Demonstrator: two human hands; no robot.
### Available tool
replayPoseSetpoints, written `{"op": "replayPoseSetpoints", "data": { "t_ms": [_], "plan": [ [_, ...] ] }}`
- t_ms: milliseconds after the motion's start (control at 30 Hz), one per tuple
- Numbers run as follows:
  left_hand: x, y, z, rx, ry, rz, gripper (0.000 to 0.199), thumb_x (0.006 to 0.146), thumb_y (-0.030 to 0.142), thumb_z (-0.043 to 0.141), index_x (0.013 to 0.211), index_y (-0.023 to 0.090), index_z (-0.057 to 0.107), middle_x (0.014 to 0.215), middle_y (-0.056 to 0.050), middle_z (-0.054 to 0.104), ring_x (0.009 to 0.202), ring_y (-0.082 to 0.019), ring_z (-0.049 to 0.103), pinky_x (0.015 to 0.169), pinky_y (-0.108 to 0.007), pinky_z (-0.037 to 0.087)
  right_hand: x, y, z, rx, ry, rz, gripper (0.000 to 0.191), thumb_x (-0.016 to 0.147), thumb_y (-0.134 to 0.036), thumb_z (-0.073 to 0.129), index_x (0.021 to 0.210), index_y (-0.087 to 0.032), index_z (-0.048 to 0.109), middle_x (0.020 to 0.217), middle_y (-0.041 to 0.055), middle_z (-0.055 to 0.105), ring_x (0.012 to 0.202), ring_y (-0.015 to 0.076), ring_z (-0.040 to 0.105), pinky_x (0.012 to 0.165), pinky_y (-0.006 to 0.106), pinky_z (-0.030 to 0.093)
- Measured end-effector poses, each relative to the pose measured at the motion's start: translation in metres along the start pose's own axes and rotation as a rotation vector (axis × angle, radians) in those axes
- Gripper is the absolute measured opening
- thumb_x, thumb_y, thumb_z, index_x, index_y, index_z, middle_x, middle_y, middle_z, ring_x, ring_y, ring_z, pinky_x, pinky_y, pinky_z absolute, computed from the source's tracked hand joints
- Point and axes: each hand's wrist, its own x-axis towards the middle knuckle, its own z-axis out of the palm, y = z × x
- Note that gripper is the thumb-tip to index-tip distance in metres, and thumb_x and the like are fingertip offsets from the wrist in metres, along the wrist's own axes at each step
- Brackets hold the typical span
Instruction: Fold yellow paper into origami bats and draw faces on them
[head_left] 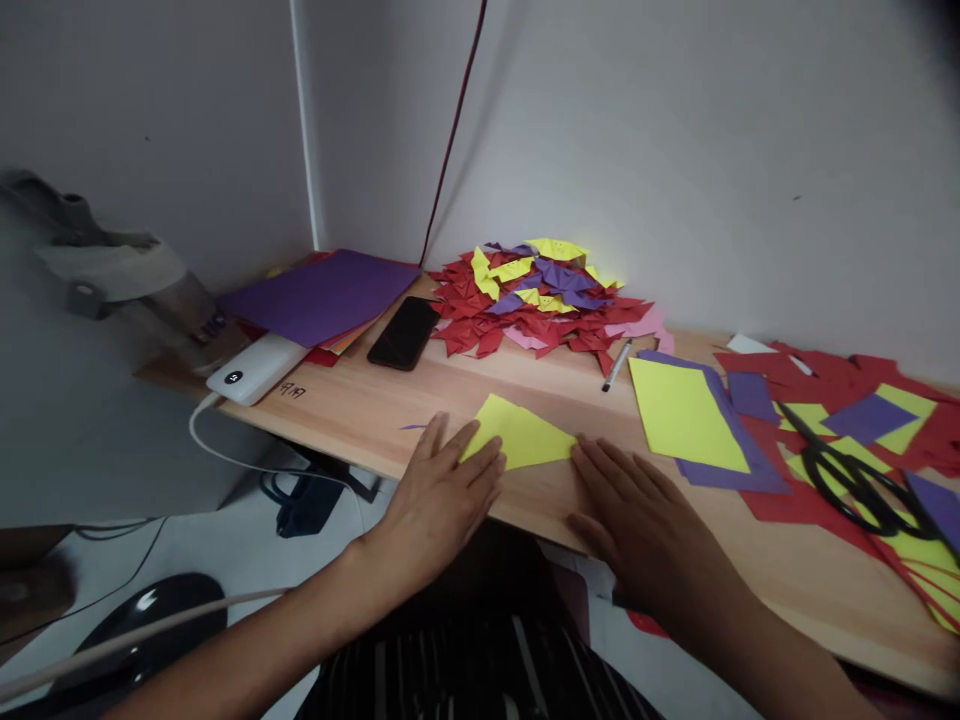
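Note:
A folded sheet of yellow paper [521, 434] lies on the wooden desk [352, 410] in front of me. My left hand [442, 485] rests flat across its left corner, fingers stretched out. At the paper's right point lies my right hand [630, 500], also flat, its fingertips touching the tip. Neither hand grips anything. Right of the right hand, a yellow sheet [682, 415] sits on top of purple sheets [750, 455].
Behind is a heap of folded red, yellow, purple and pink paper pieces [540, 290]. A pen [617, 366], phone [403, 332], white power bank [259, 368] and purple sheets [322, 293] lie around. Black scissors [847, 480] rest among paper scraps at right.

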Motion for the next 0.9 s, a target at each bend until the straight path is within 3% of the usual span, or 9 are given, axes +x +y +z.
{"op": "replayPoseSetpoints", "data": {
  "t_ms": [100,200,300,367,433,600,767,900],
  "plan": [
    [0.008,0.003,0.001,0.077,-0.028,-0.055,0.027,0.092,0.019,0.050,0.116,0.018,0.062,0.128,-0.007,0.061,0.129,-0.031,0.047,0.110,-0.060,0.029,-0.007,-0.008,-0.007,0.016,0.039,0.035,0.049,0.093,-0.038,0.045,0.130,-0.007,0.053,0.136,0.0207,0.053,0.128,0.0328,0.046,0.103,0.050,0.041],
    [0.013,0.025,0.008,0.052,0.027,-0.042,0.030,0.092,0.016,0.049,0.120,0.013,0.059,0.132,-0.009,0.058,0.130,-0.027,0.046,0.113,-0.051,0.030,-0.008,-0.017,-0.015,0.049,0.049,0.081,0.044,0.091,-0.033,0.048,0.126,-0.008,0.054,0.126,0.0208,0.057,0.119,0.0331,0.052,0.097,0.049,0.046],
    [0.015,0.057,0.018,-0.072,0.078,0.062,0.046,0.096,0.037,0.041,0.134,0.011,0.048,0.140,-0.010,0.051,0.133,-0.021,0.044,0.114,-0.038,0.032,-0.008,-0.023,-0.020,0.074,0.013,0.082,0.038,0.090,-0.026,0.046,0.126,-0.014,0.054,0.120,0.0172,0.060,0.113,0.0314,0.054,0.091,0.048,0.048],
    [0.016,0.073,0.024,-0.098,0.017,0.032,0.065,0.093,0.052,0.039,0.140,0.007,0.039,0.146,-0.012,0.044,0.137,-0.022,0.037,0.115,-0.037,0.029,-0.008,-0.025,-0.021,0.051,0.033,0.065,0.038,0.089,-0.021,0.044,0.126,-0.016,0.053,0.122,0.0166,0.060,0.114,0.0317,0.054,0.089,0.047,0.049],
    [0.015,0.079,0.027,-0.081,-0.037,0.014,0.070,0.092,0.057,0.036,0.141,0.006,0.037,0.147,-0.014,0.041,0.139,-0.024,0.035,0.116,-0.039,0.027,-0.008,-0.027,-0.021,-0.004,0.075,0.043,0.040,0.087,-0.016,0.043,0.125,-0.015,0.054,0.126,0.0173,0.059,0.118,0.0333,0.052,0.088,0.048,0.048],
    [0.004,0.069,0.023,-0.033,-0.098,-0.032,0.073,0.091,0.059,0.036,0.140,0.006,0.040,0.148,-0.015,0.039,0.140,-0.026,0.032,0.116,-0.039,0.026,-0.008,-0.030,-0.021,-0.072,0.051,0.015,0.032,0.088,-0.016,0.043,0.112,-0.013,0.063,0.123,0.0170,0.063,0.117,0.0326,0.054,0.092,0.049,0.046],
    [-0.016,0.053,0.014,-0.009,-0.107,-0.131,0.068,0.091,0.056,0.040,0.139,0.007,0.041,0.148,-0.015,0.039,0.139,-0.025,0.033,0.114,-0.042,0.030,-0.007,-0.031,-0.021,-0.088,0.044,0.007,0.031,0.092,-0.022,0.042,0.111,-0.009,0.064,0.119,0.0191,0.064,0.111,0.0323,0.058,0.089,0.048,0.048],
    [-0.022,0.047,0.007,0.007,-0.136,-0.144,0.063,0.094,0.053,0.036,0.140,0.009,0.041,0.149,-0.014,0.039,0.140,-0.024,0.032,0.116,-0.047,0.025,-0.009,-0.027,-0.020,-0.073,0.043,0.016,0.031,0.092,-0.024,0.044,0.112,-0.009,0.063,0.118,0.0200,0.064,0.109,0.0325,0.059,0.088,0.049,0.048]
  ]
}}
